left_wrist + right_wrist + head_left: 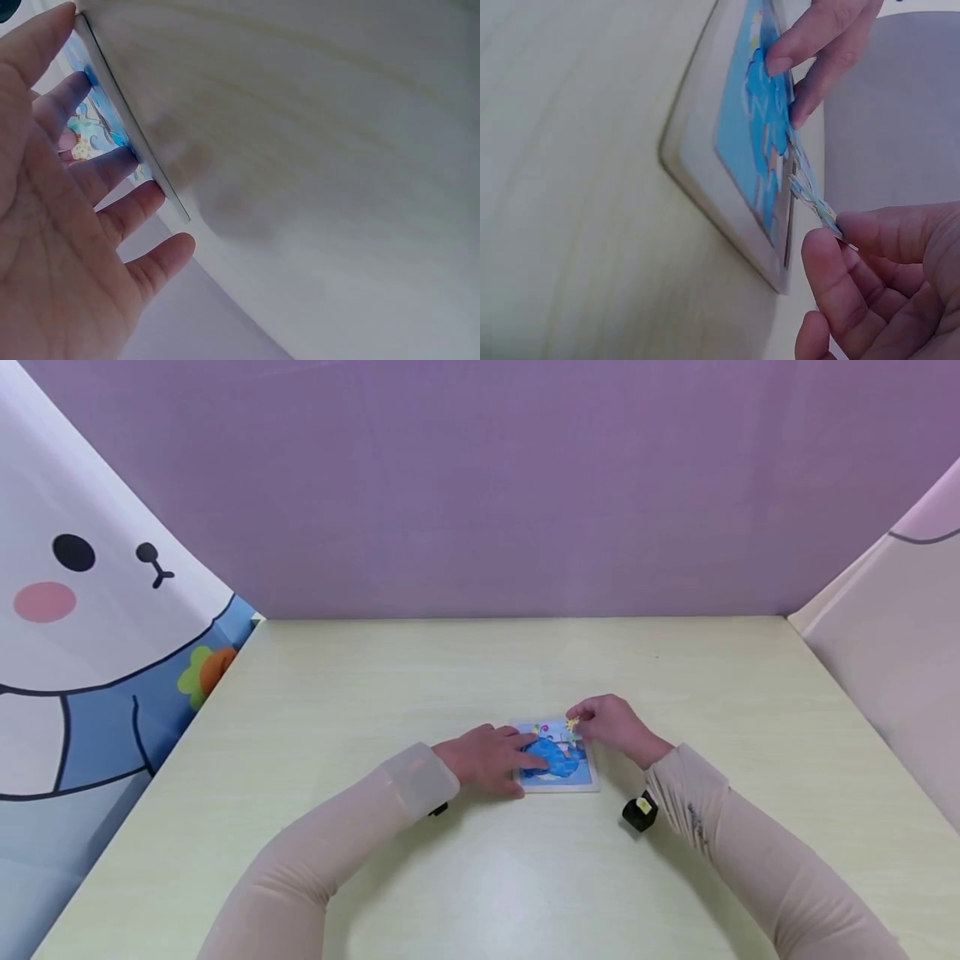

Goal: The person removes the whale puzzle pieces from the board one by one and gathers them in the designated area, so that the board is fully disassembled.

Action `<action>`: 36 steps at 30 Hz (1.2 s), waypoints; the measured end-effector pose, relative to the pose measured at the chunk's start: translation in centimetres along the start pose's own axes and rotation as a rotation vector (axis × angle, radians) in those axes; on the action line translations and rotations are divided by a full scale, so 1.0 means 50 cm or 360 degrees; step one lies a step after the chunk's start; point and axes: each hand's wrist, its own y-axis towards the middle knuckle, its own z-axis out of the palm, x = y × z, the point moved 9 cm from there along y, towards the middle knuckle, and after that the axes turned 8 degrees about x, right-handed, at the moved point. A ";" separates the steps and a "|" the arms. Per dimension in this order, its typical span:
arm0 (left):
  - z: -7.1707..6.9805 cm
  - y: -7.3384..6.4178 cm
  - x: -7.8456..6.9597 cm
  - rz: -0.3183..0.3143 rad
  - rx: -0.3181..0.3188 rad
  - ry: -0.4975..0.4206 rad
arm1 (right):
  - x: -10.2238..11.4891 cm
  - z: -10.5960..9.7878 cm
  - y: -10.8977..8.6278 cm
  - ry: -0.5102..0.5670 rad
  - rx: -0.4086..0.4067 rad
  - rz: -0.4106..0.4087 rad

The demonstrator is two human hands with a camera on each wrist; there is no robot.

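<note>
A small picture jigsaw puzzle board (561, 789) with a pale wooden rim lies between the hands in the head view, showing a blue printed picture. My left hand (491, 760) rests on its left part, fingers spread and fairly straight, with fingertips over the picture. The left wrist view shows that hand's thumb and fingers along the board's edge (135, 124). At the board's upper right, my right hand (611, 722) pinches a thin puzzle piece (817, 206) between thumb and index finger. The piece is tilted, its lower end close to a gap in the picture.
The pale wooden table (390, 677) spreads around the board. A purple backdrop (525, 493) stands along its back edge, and a printed cartoon cloth (97, 610) hangs at the left. A black wrist camera (640, 811) sits beneath the right sleeve.
</note>
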 end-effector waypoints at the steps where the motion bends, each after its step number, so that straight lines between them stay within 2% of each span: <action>1: -0.001 -0.001 0.000 0.0001 -0.0006 -0.0009 | 0.000 0.001 0.001 0.0002 0.0002 -0.0003; 7: -0.003 0.000 -0.001 0.0027 -0.0032 -0.0052 | 0.000 0.003 0.004 -0.0027 -0.0004 -0.0024; 16: -0.002 0.002 0.002 0.0024 -0.0028 -0.0023 | 0.004 0.003 0.002 -0.0012 -0.0002 -0.0048; 27: -0.002 0.002 0.008 0.0000 -0.0019 -0.0004 | 0.028 -0.002 -0.004 -0.0169 -0.0063 -0.0065; 30: -0.003 0.002 0.008 -0.0001 -0.0019 -0.0005 | 0.014 -0.001 -0.002 -0.0079 -0.0054 0.0000; 36: 0.000 0.006 0.009 0.0005 -0.0008 0.0001 | -0.031 0.010 0.009 0.0350 0.0010 0.0173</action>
